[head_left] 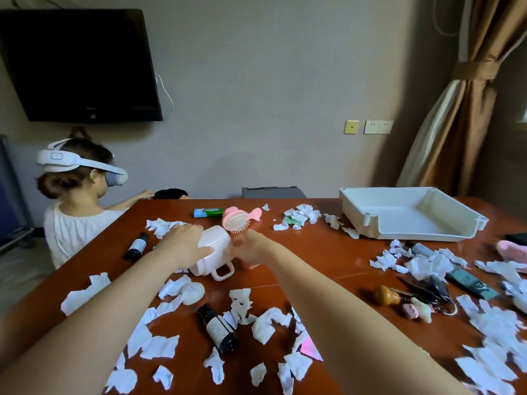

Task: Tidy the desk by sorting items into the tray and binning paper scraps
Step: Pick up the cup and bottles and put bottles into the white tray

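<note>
The left hand [182, 242] wraps its fingers around a white cup [215, 241] in the middle of the desk [313, 252]. The cup is tipped over, with its handle on the near side. The right hand [248, 248] is curled at the cup's right side. I cannot tell if it grips. Paper scraps [158, 347] lie all around. The white tray [355, 216] sits far right.

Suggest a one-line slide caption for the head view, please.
Left hand grips a tipped white mug, right hand against it, amid paper scraps on the desk; tray waits far right.
</note>
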